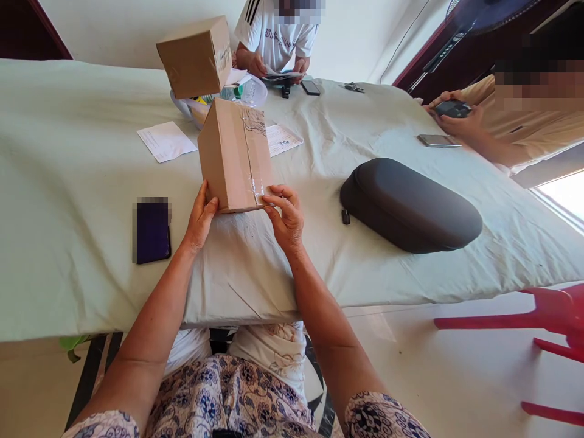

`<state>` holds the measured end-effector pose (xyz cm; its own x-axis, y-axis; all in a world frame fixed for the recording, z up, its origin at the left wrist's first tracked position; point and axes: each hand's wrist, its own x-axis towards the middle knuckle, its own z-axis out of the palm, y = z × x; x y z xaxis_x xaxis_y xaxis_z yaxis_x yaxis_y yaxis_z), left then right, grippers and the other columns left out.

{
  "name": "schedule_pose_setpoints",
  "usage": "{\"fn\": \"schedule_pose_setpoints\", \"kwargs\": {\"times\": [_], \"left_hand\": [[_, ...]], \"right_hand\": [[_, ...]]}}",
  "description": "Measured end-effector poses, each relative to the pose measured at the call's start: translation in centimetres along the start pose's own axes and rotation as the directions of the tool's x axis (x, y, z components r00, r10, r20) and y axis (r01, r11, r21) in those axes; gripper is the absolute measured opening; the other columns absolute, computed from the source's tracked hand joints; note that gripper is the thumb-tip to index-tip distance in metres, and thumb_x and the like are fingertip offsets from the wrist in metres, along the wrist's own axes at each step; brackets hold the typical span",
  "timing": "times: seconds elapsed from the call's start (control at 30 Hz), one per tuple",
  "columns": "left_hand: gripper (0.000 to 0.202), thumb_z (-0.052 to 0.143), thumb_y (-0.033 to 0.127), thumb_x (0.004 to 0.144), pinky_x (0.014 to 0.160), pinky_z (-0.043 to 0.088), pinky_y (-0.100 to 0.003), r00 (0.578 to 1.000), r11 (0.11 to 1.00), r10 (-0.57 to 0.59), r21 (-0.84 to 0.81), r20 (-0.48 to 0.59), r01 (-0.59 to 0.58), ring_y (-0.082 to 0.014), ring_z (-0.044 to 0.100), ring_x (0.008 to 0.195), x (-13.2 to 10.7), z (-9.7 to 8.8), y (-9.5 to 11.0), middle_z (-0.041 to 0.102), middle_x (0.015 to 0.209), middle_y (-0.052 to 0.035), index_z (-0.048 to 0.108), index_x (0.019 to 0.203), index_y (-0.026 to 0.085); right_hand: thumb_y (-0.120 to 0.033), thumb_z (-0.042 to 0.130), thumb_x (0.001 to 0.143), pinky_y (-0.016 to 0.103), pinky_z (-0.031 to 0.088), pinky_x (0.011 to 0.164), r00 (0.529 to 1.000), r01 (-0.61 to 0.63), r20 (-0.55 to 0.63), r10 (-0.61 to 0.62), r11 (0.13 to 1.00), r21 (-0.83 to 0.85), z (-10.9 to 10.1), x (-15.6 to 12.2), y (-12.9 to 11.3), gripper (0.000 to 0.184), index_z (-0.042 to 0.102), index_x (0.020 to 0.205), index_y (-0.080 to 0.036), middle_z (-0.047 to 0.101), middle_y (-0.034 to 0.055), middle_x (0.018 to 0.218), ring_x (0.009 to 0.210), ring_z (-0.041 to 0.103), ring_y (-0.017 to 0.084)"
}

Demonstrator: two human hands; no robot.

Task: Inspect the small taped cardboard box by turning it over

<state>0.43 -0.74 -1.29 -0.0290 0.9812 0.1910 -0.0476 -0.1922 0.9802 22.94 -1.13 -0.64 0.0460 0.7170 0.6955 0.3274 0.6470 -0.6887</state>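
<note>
A small cardboard box (235,158), with clear tape along its top seam and dark scribbles near its far edge, is between my two hands at the middle of the table. My left hand (201,219) grips its near left corner, thumb on the side facing me. At the near right corner, my right hand (286,218) has its fingers on the taped top and edge. The box's underside is hidden. Left of my forearm lies a dark purple phone or case (152,234), partly blurred out. White papers lie either side of the box, such as the left sheet (168,142).
A larger cardboard box (194,61) rests on a white basin (260,91) holding bottles. A dark hard case (410,204) lies to the right. Two people sit across and at right, one holding papers, one a phone (452,108). A red stool (552,310) stands lower right.
</note>
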Motion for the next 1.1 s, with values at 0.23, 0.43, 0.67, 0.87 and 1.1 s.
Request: {"fn": "schedule_pose_setpoints", "kwargs": {"times": [0.23,0.43,0.67,0.87,1.1], "left_hand": [[0.095,0.061,0.079,0.079,0.131,0.014,-0.05,0.997,0.996,0.064,0.062,0.048,-0.067,-0.033,0.016,0.161,-0.3,-0.1,0.1,0.028,0.17,-0.0074,0.037,0.157,0.03],[0.086,0.068,0.073,0.079,0.126,0.029,-0.05,0.986,0.965,0.167,0.201,0.025,-0.168,-0.0341,0.038,0.151,-0.3,-0.1,-0.2,0.044,0.159,-0.0136,0.05,0.149,0.027],[0.067,0.072,0.064,0.082,0.122,0.037,-0.049,0.945,0.92,0.311,0.282,-0.102,-0.272,-0.0314,0.045,0.147,-0.1,0.0,-0.1,0.052,0.153,-0.0136,0.061,0.136,0.026],[0.061,0.074,0.057,0.083,0.118,0.045,-0.046,0.91,0.915,0.394,0.143,-0.126,-0.377,-0.0288,0.058,0.137,0.6,-0.5,-0.7,0.061,0.146,-0.0122,0.061,0.134,0.027],[0.088,0.069,0.063,0.085,0.108,0.052,-0.042,0.874,0.831,0.486,0.314,-0.005,-0.46,-0.0308,0.044,0.148,0.3,-0.2,-0.6,0.032,0.168,-0.0118,0.028,0.158,0.037]], "right_hand": [[-0.042,0.058,0.099,0.048,0.05,0.114,0.999,-0.002,-0.036,0.005,0.997,0.08,0.3,-0.1,-0.1,0.021,0.077,0.1,-0.035,0.068,0.004,0.123,0.121,0.065,0.022],[-0.051,0.066,0.092,0.046,0.055,0.105,0.98,-0.115,-0.139,0.143,0.975,0.191,-0.1,0.2,0.8,0.024,0.075,0.098,-0.03,0.07,0.0043,0.118,0.118,0.067,0.023],[-0.057,0.07,0.084,0.033,0.059,0.074,0.936,-0.241,-0.191,0.294,0.935,0.259,-0.1,0.2,2.0,0.031,0.075,0.096,-0.029,0.075,0.0051,0.113,0.096,0.07,0.02],[-0.057,0.072,0.081,0.033,0.059,0.078,0.895,-0.303,-0.182,0.407,0.855,0.421,-0.2,0.3,2.0,0.033,0.074,0.098,-0.029,0.076,0.0036,0.114,0.095,0.07,0.018],[-0.056,0.077,0.075,0.03,0.059,0.075,0.848,-0.373,-0.16,0.506,0.783,0.497,0.6,0.2,1.8,0.035,0.071,0.095,-0.028,0.074,0.0008,0.101,0.088,0.068,0.014]]}}
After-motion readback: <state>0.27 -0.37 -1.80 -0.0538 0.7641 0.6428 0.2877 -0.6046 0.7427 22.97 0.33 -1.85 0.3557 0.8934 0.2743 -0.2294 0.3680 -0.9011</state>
